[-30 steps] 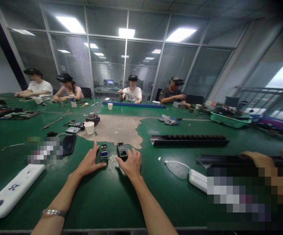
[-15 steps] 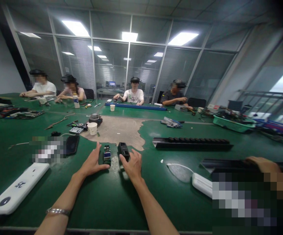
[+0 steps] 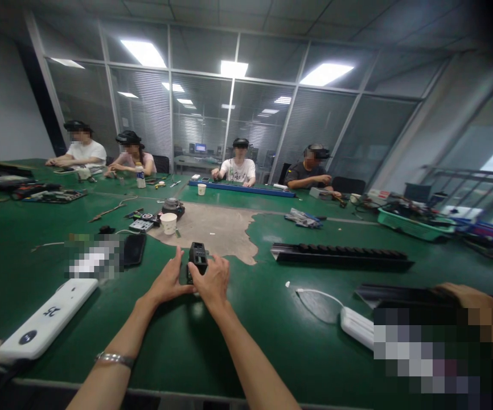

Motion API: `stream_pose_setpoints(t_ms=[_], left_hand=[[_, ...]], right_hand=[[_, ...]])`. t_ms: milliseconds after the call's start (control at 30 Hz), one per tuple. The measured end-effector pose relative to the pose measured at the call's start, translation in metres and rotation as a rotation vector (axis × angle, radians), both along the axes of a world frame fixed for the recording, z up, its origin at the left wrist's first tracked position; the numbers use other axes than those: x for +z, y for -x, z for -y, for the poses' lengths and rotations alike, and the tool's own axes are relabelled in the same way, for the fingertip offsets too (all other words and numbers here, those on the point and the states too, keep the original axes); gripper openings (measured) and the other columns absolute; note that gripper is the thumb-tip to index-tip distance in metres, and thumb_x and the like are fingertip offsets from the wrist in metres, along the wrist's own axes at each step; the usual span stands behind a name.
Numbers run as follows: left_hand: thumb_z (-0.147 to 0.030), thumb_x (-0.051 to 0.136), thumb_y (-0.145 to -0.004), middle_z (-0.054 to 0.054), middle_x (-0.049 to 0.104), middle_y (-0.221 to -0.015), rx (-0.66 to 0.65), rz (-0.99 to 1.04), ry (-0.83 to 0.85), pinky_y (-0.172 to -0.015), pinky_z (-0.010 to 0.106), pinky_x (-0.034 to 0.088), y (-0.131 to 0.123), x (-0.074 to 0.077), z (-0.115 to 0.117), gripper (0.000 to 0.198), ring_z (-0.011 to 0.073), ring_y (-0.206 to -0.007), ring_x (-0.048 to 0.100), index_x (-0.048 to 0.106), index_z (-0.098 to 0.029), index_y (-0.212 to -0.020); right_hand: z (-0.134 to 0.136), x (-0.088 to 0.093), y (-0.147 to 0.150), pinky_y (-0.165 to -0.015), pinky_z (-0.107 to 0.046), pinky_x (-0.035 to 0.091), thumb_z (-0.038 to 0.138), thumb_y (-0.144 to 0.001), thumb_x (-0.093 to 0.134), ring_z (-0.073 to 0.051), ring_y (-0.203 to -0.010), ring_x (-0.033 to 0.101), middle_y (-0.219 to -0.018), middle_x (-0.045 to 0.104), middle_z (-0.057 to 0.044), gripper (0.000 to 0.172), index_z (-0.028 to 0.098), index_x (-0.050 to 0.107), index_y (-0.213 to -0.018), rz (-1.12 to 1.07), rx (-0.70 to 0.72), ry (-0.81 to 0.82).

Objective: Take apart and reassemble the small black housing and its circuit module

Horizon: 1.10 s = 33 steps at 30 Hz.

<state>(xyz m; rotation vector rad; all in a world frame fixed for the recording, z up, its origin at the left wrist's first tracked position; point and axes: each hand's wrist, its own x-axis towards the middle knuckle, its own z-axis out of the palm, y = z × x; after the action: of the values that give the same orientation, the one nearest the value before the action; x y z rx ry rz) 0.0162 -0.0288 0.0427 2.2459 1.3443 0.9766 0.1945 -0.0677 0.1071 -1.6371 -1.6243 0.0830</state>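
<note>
Right hand [image 3: 212, 283] holding a black casing [image 3: 198, 254], left hand [image 3: 170, 280] spread wide just beside it, both over green bench [image 3: 178, 353]

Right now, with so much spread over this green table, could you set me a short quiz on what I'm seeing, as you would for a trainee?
1. True or false: the camera wearer's right hand is holding the black housing.
2. Which of these is nearest to the camera wearer's left hand?
A. The bottle across the table
B. A white paper cup
C. The green basket on the right
3. Fill in the blank: the silver-coloured bracelet is worn on the camera wearer's ____ wrist.

Key: 1. True. 2. B. 3. Left.
</note>
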Motion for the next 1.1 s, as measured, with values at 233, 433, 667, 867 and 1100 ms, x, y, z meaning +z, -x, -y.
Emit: stream_pose_setpoints(t_ms=[233, 433, 667, 867, 1100], left_hand=[[-0.05, 0.089, -0.074, 0.031, 0.031, -0.169, -0.002, 0.019, -0.015, -0.124, 0.064, 0.032, 0.0, -0.002, -0.002, 0.143, 0.0465, -0.156, 0.035, -0.012, -0.017, -0.169], [-0.044, 0.085, -0.076, 0.03, 0.032, -0.168, -0.021, -0.001, -0.056, -0.123, 0.065, 0.033, 0.002, -0.009, -0.006, 0.141, 0.0452, -0.154, 0.039, -0.018, -0.017, -0.168], [-0.039, 0.078, -0.081, 0.03, 0.033, -0.167, -0.026, -0.031, -0.074, -0.122, 0.062, 0.037, 0.004, -0.013, -0.009, 0.131, 0.0439, -0.152, 0.041, -0.017, -0.014, -0.168], [-0.029, 0.074, -0.078, 0.028, 0.034, -0.168, -0.023, -0.035, -0.1, -0.123, 0.062, 0.037, 0.006, -0.018, -0.012, 0.128, 0.0427, -0.152, 0.042, -0.016, -0.016, -0.168], [-0.023, 0.071, -0.076, 0.025, 0.032, -0.169, -0.031, -0.018, -0.094, -0.123, 0.062, 0.037, 0.007, -0.021, -0.014, 0.126, 0.0414, -0.153, 0.041, -0.013, -0.018, -0.169]], right_hand=[[-0.003, -0.006, 0.01, -0.11, -0.047, 0.041, 0.056, -0.086, 0.077, -0.036, -0.131, 0.051, -0.137, 0.067, -0.019, 0.043, 0.016, 0.082, -0.099, 0.07, -0.016, 0.0], [0.002, -0.012, 0.011, -0.109, -0.049, 0.04, 0.057, -0.088, 0.075, -0.037, -0.132, 0.05, -0.138, 0.065, -0.021, 0.044, 0.015, 0.08, -0.101, 0.135, -0.01, -0.001], [0.004, -0.01, 0.011, -0.112, -0.052, 0.036, 0.057, -0.087, 0.073, -0.039, -0.137, 0.045, -0.143, 0.061, -0.023, 0.049, 0.012, 0.078, -0.106, 0.21, -0.011, -0.006], [0.008, -0.017, 0.01, -0.107, -0.054, 0.039, 0.062, -0.085, 0.074, -0.041, -0.132, 0.049, -0.138, 0.063, -0.025, 0.056, 0.011, 0.078, -0.108, 0.211, -0.004, 0.099], [0.009, -0.03, 0.01, -0.108, -0.053, 0.04, 0.067, -0.083, 0.075, -0.041, -0.132, 0.05, -0.141, 0.063, -0.024, 0.063, 0.012, 0.077, -0.114, 0.136, -0.013, 0.115]])
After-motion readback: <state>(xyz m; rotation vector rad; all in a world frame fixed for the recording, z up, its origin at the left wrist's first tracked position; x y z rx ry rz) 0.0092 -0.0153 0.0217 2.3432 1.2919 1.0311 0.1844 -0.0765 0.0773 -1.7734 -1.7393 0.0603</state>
